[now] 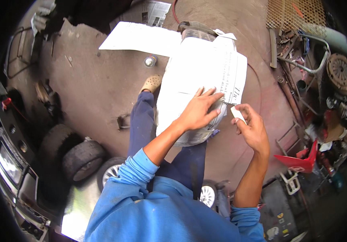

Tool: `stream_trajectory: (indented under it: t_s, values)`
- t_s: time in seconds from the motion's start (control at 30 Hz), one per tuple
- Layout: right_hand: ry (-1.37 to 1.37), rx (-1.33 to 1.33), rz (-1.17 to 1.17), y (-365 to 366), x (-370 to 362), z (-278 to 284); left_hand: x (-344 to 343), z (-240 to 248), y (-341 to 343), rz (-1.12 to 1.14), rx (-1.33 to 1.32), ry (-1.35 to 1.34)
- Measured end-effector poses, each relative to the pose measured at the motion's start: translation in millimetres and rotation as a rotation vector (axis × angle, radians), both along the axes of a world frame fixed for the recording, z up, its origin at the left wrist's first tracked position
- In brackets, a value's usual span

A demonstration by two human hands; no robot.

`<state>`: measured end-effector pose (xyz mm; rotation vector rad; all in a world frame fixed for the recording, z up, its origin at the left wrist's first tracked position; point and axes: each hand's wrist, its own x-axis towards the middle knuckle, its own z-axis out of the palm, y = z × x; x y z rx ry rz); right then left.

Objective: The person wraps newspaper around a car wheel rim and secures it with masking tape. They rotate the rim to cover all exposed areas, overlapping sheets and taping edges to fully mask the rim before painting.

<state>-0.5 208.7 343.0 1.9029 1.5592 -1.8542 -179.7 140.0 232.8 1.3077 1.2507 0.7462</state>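
Blue sweatshirt is filling the near edge, and just beyond it the person's left hand is lying flat on the newspaper, fingers spread, tips pointing away and rightward! The newspaper is covering a bulky thing at the legs, its long axis running away from the body and leaning slightly right at the far end, while a loose newspaper flap is jutting out to the left.

Over on the right, the right hand is pinching a small white piece, fingers bent around it. And that's the relation that's counting: the white piece is sitting just beside the newspaper's near right edge, to the right of the left hand's spread fingers, its own long axis slanting from far left to near right. The right hand, having hold of it, is plainly the nearer; whether the piece is touching the paper, I cannot tell.

Down on the floor, a can is standing near the tan clog, and worn tires are resting off to the left.
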Motion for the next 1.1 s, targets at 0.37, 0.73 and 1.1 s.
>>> stream_trajectory:
  t_s: [0.37,0.73,1.1]
  values:
    - [-0.292,0.006,0.372,6.5,-102.4,11.0,-13.1,-16.2,-3.3,0.304,-0.172,-0.602]
    - [-0.229,0.023,0.403,18.6,-140.9,32.1,-47.3,11.4,-9.0,0.547,-0.116,-0.578]
    - [-0.267,-0.003,0.719,76.5,-215.0,66.7,-154.6,21.4,-37.2,0.706,-0.119,-0.417]
